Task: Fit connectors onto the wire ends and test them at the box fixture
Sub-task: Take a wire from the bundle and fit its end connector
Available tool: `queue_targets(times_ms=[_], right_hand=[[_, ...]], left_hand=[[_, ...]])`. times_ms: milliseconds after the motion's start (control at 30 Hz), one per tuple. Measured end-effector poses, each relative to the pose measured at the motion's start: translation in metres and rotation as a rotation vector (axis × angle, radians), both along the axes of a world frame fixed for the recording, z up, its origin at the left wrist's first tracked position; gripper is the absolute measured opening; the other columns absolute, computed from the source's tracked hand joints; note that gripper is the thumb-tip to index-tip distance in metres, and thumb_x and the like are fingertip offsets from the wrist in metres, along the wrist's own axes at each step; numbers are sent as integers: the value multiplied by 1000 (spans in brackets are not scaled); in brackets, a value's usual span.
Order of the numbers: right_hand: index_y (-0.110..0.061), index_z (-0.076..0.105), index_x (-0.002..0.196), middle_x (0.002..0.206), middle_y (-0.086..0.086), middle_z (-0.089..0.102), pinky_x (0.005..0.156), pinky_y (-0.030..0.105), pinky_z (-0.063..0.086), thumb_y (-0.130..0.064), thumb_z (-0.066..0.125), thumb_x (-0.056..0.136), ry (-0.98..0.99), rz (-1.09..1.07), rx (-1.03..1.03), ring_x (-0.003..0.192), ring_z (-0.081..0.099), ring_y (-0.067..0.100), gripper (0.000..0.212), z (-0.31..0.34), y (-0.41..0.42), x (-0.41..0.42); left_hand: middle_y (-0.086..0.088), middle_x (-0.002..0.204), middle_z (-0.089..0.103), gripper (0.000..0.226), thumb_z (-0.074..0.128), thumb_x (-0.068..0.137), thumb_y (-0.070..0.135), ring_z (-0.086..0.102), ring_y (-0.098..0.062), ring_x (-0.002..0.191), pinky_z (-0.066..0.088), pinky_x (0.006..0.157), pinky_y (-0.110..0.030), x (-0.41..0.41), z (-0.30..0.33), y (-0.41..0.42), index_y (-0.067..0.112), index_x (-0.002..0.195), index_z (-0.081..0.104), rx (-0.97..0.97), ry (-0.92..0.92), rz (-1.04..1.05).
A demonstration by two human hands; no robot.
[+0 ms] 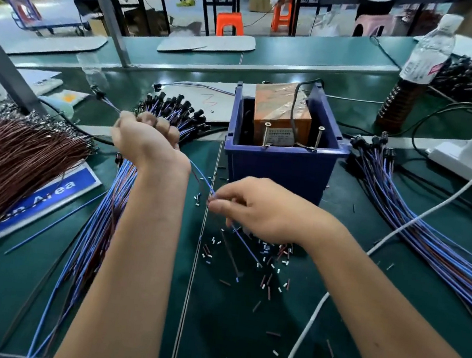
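The right hand (258, 208) pinches 1 blue wire (202, 178) at its fingertips, the wire running up and left to the left hand (147, 138), which is fisted round a fat bundle of wires (97, 233) whose black connectors (178, 109) fan out above the knuckles. The free end trails down and right over the mat. The blue box fixture (281, 160) stands just beyond the right hand, nearer it than the left.
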State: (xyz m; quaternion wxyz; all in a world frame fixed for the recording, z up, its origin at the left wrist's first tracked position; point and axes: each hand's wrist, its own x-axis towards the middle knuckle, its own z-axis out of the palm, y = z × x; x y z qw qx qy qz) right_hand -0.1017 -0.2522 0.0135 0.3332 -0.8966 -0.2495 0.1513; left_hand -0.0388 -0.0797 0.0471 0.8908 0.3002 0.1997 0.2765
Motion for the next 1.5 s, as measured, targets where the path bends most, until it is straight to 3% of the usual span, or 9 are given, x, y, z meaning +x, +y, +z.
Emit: queue_targets(times_ms=[167,333,467,800,967,1133,1267,1367,1500], right_hand=[[-25,73,86,83,3,73,75,35,53,-38,57,106,-24,-100,5,79,65,20,28,-6,12,4],[-8,60,85,69,8,69,48,25,50,-22,42,112,284,-141,226,53,61,18,35,-14,4,4],[-9,65,90,58,0,58,44,22,39,-25,43,112,247,-148,185,43,45,11,34,-15,-17,8],[-14,71,90,64,2,68,47,20,41,-16,66,101,95,-225,260,49,50,11,12,-21,-94,3],[-8,73,84,64,6,64,44,21,40,-26,78,86,108,-452,668,47,47,12,19,-35,-116,-4],[-10,77,81,67,10,69,47,21,45,-28,80,84,31,-391,862,51,53,14,19,-36,-105,-8],[-5,74,85,66,9,68,49,19,45,-19,75,85,20,-348,1017,50,55,12,14,-38,-93,-10],[-8,74,84,65,6,68,51,20,48,-15,70,88,58,-310,1093,51,58,13,9,-39,-90,-12],[-12,77,81,66,9,70,51,22,49,-16,74,85,63,-338,1060,52,61,15,7,-38,-88,-13]], left_hand=[[3,65,27,10,30,106,13,19,-11,43,14,38,-20,4,-14,-6,15,96,31,-43,60,-37],[5,59,31,26,29,103,9,18,-11,42,14,39,-22,5,-19,9,21,80,29,-50,98,-44],[5,56,29,29,31,104,10,16,-10,42,12,39,-20,5,-20,24,22,77,32,-7,118,-78],[0,63,30,43,39,111,36,16,-13,52,11,47,-24,-29,-13,30,20,77,61,712,-232,-543],[0,64,41,38,41,110,29,18,-16,53,12,47,-25,-42,15,15,16,83,64,838,-384,-662],[-6,74,60,35,42,109,27,37,-2,50,27,45,-15,-55,14,-45,12,96,71,1265,-379,-826],[-1,99,65,26,51,107,21,64,-17,84,53,74,-39,-69,-21,-94,6,107,72,1745,-367,-501],[3,92,64,21,49,108,21,63,-32,82,51,68,-47,-73,-42,-98,8,107,66,1891,-408,-367],[7,71,64,20,48,108,25,60,-23,65,48,59,-41,-68,-57,-91,16,95,60,1865,-409,-369]])
